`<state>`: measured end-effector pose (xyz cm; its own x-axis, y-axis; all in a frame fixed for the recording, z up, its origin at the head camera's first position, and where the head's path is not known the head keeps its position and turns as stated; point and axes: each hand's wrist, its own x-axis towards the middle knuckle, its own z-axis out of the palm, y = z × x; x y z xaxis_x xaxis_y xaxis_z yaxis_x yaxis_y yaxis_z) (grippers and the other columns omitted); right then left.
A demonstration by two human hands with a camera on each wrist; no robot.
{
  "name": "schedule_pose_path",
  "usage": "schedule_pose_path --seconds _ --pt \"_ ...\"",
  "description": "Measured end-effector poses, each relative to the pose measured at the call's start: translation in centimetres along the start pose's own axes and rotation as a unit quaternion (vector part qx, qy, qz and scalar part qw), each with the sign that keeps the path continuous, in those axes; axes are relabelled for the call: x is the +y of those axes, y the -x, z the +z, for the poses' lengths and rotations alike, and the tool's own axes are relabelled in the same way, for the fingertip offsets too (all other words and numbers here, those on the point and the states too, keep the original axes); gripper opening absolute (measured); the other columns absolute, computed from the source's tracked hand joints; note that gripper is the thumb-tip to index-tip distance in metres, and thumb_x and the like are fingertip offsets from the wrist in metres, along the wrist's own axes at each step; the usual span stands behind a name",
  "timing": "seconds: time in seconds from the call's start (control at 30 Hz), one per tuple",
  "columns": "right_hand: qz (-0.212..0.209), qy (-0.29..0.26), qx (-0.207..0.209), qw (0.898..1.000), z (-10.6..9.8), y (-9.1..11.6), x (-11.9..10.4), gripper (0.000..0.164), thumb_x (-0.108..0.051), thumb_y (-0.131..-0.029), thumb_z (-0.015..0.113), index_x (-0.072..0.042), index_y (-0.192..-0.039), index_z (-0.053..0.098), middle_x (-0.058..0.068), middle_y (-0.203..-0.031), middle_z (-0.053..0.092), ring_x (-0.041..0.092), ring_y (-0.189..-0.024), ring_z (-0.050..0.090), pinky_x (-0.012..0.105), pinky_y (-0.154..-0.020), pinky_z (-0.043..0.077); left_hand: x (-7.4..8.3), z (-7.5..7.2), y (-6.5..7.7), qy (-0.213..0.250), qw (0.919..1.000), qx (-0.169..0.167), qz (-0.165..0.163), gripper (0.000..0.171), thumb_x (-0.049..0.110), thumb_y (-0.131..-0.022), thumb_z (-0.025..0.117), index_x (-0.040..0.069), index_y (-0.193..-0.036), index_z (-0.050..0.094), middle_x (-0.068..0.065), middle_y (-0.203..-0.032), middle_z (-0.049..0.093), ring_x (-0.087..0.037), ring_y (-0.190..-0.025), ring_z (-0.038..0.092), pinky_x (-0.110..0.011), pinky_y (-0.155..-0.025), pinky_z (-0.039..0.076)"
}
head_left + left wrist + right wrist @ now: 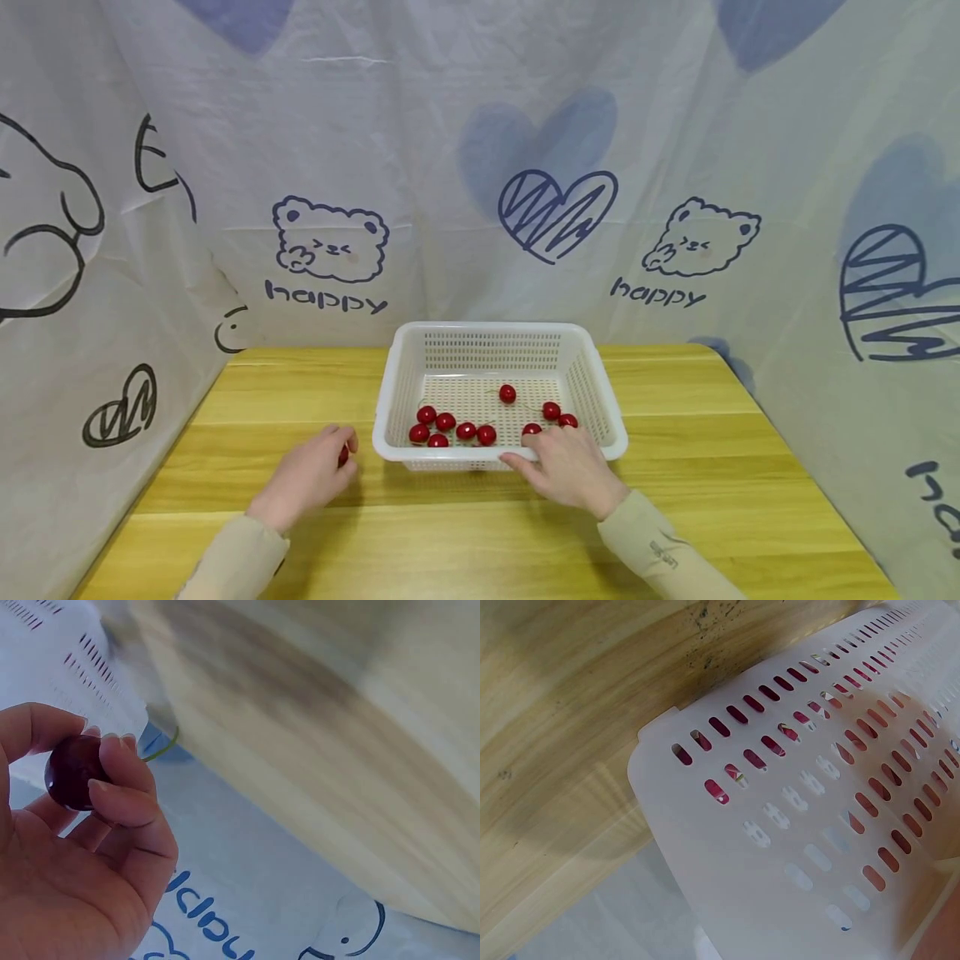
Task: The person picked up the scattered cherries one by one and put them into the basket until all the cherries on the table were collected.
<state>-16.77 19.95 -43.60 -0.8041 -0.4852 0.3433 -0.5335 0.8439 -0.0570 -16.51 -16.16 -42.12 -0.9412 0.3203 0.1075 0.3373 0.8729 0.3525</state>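
My left hand [315, 471] pinches a dark red cherry [71, 776] between thumb and fingertips, above the table left of the basket. In the left wrist view its green stem [163, 749] sticks out past the fingers. A white plastic basket [385, 400] stands at the middle of the table. My right hand [573, 467] grips its front rim towards the right, thumb on the outside and fingers over into the basket. Those fingers show through the slots of the basket wall in the right wrist view. Close to them lies a cherry [532, 429], partly covered.
Several cherries sit on the basket floor, including one farther back [507, 394] and a cluster at the front left [446, 422]. The wood-grain table [690, 467] extends around the basket. Printed cloth [450, 275] hangs behind and at both sides.
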Motion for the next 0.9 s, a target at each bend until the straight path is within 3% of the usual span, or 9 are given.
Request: schedule_pose_path --seconds 0.47,0.9 --pt "0.007 -0.002 -0.009 1.0 0.1 0.0 0.1 0.052 -0.067 -0.091 0.033 -0.027 -0.058 0.038 -0.011 -0.049 0.031 0.009 -0.043 0.034 0.025 -0.04 0.026 1.7 -1.3 -1.9 -0.028 0.9944 0.094 0.04 0.004 0.009 -0.083 0.059 0.009 -0.086 0.056 0.001 -0.076 0.045 -0.014 -0.061 0.042 -0.028 -0.051 0.037" --pt "0.011 -0.001 -0.013 1.0 0.1 0.0 0.1 0.052 -0.067 -0.091 0.035 -0.027 -0.058 0.038 -0.011 -0.048 0.03 0.008 -0.043 0.032 0.025 -0.04 0.026 4.6 -1.5 -4.5 -0.005 0.9845 0.163 0.065 0.01 0.014 -0.085 0.062 0.01 -0.093 0.059 -0.001 -0.087 0.054 -0.016 -0.072 0.054 -0.032 -0.06 0.052"
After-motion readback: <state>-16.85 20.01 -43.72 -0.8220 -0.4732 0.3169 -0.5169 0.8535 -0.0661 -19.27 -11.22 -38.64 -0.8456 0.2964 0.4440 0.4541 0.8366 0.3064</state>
